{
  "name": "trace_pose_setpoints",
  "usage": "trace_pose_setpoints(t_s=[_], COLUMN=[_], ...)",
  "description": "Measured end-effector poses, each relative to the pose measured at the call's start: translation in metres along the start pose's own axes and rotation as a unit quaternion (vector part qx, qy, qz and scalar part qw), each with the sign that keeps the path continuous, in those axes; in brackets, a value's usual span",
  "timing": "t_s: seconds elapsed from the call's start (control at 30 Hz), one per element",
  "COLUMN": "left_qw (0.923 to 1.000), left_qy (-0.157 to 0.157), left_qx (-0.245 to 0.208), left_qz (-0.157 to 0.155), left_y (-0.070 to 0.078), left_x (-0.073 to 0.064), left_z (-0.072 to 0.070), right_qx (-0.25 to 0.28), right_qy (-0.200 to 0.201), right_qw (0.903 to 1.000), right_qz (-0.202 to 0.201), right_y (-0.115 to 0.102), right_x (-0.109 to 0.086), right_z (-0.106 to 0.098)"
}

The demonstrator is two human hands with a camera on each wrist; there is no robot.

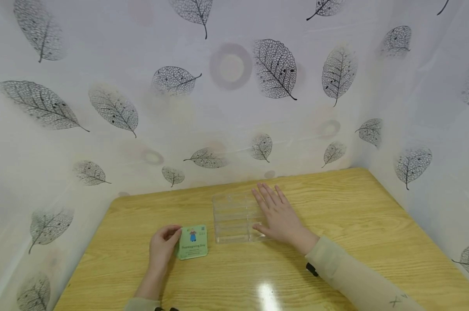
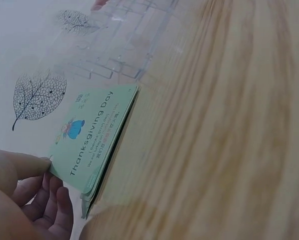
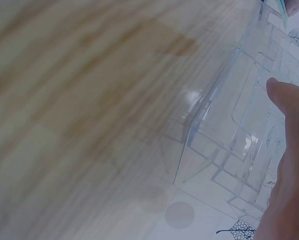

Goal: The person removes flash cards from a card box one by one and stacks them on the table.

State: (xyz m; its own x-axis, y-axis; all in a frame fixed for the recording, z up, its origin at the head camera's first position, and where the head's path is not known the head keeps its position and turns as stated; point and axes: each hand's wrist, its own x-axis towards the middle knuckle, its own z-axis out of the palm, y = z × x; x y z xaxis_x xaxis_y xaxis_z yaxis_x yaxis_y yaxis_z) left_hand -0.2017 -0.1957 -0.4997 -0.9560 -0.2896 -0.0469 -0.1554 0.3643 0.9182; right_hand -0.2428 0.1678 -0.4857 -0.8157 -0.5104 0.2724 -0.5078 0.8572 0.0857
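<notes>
A stack of green flash cards [image 1: 193, 242], its top card printed "Thanksgiving Day" with a small figure in blue, lies on the table's left half. My left hand [image 1: 162, 248] pinches the stack at its left edge; in the left wrist view the thumb [image 2: 37, 164] is on the corner and the other fingers curl beside it. Right of the cards stands a clear plastic organizer [image 1: 231, 224] with stepped compartments. My right hand [image 1: 279, 218] rests, fingers straight and spread, over the organizer's right part, hiding some of it. Its thumb [image 3: 279, 92] shows above the clear plastic in the right wrist view.
The wooden table [image 1: 335, 207] extends to both sides of the hands. A pale curtain [image 1: 226, 112] with a leaf print hangs close behind the table and along its sides. Light glares off the table's front.
</notes>
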Motion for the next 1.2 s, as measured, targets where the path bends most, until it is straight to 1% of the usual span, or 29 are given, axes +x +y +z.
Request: trace_pose_setpoints(t_s=[0.27, 0.43, 0.57, 0.73, 0.93, 1.2], left_qw=[1.0000, 1.0000, 1.0000, 1.0000, 1.0000, 0.9999], left_qy=[-0.001, -0.001, -0.001, -0.002, -0.005, -0.012], left_qx=[-0.008, 0.000, 0.003, 0.002, 0.005, 0.011], left_qz=[0.001, -0.001, 0.004, 0.005, 0.006, 0.001], left_y=[-0.0002, -0.0007, -0.0015, -0.0021, -0.0023, -0.0044], left_x=[0.0020, 0.0034, 0.0042, 0.0051, 0.0060, 0.0069], left_z=[-0.0007, 0.0001, 0.0007, 0.0014, 0.0013, -0.0007], right_qx=[-0.005, -0.004, -0.004, 0.000, -0.001, 0.001], right_qy=[0.006, 0.005, 0.003, 0.008, -0.002, -0.002], right_qw=[1.0000, 1.0000, 1.0000, 1.0000, 1.0000, 1.0000], right_qz=[-0.001, 0.001, 0.000, -0.003, 0.003, 0.004], right_y=[0.0006, 0.0006, 0.0002, -0.0002, -0.0006, -0.0007], right_x=[-0.0007, -0.0010, -0.0012, -0.0005, -0.0001, -0.0005], right_z=[0.0012, 0.0010, -0.0001, -0.0009, -0.0013, -0.0017])
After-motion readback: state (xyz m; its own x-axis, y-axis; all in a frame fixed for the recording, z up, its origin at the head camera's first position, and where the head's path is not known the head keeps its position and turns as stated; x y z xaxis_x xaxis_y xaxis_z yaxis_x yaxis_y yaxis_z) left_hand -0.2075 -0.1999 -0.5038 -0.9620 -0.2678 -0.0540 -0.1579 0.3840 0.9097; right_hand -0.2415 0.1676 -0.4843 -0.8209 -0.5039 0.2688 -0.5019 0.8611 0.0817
